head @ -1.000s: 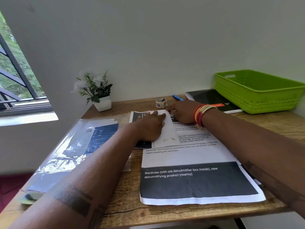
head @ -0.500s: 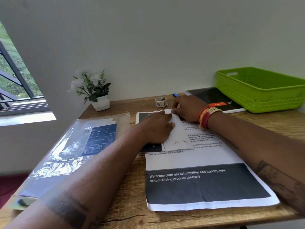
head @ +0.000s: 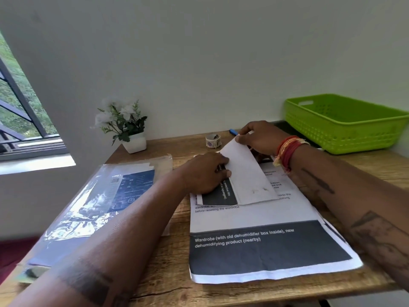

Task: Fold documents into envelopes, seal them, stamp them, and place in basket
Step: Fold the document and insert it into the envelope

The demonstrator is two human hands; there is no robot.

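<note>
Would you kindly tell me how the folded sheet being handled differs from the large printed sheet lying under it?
The folded sheet is smaller and doubled over, its white flap raised by the right hand while the left hand presses it; the large printed sheet lies flat, unfolded and unheld. Both are white paper with dark printed bands.

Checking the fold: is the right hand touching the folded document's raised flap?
Touching. The head view shows the right hand pinching the top corner of the folded document, lifting its white flap.

Bare tattooed forearms, red and yellow thread bangles [head: 287, 151] at right wrist
</note>
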